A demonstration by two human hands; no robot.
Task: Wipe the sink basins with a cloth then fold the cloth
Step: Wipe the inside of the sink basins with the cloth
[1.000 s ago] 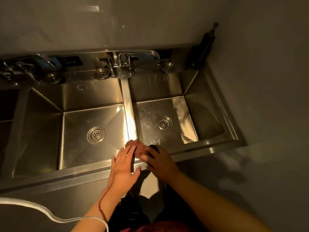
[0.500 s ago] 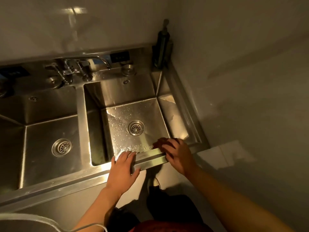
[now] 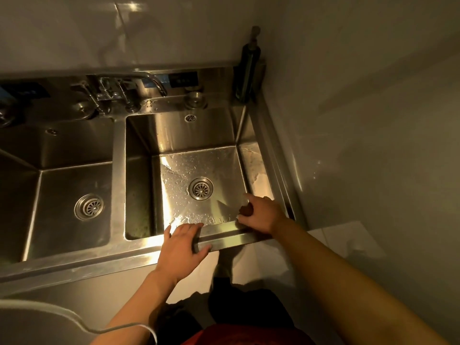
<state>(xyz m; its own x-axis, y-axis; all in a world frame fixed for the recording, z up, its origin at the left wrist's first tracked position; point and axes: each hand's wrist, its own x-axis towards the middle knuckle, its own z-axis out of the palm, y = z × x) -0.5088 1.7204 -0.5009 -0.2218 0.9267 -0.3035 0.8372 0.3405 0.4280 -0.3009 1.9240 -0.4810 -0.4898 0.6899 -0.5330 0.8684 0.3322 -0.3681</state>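
A steel double sink fills the view. The right basin (image 3: 216,135) is wet, with droplets around its drain (image 3: 200,188). The left basin (image 3: 62,150) lies beside it, with its own drain (image 3: 88,206). My right hand (image 3: 261,212) is at the front right corner of the right basin, closed on a small reddish-brown cloth (image 3: 245,209), of which only a bit shows under the fingers. My left hand (image 3: 180,247) lies flat with fingers spread on the sink's front rim (image 3: 229,239).
A faucet (image 3: 139,88) with handles stands at the back between the basins. A dark bottle with a pump (image 3: 247,70) stands in the back right corner. A grey wall runs close along the right. A white cable (image 3: 62,312) crosses the lower left.
My right hand has slid the cloth rightward along the front rim to the right basin's front right corner. The left hand followed to the right on the rim. The view shifted right.
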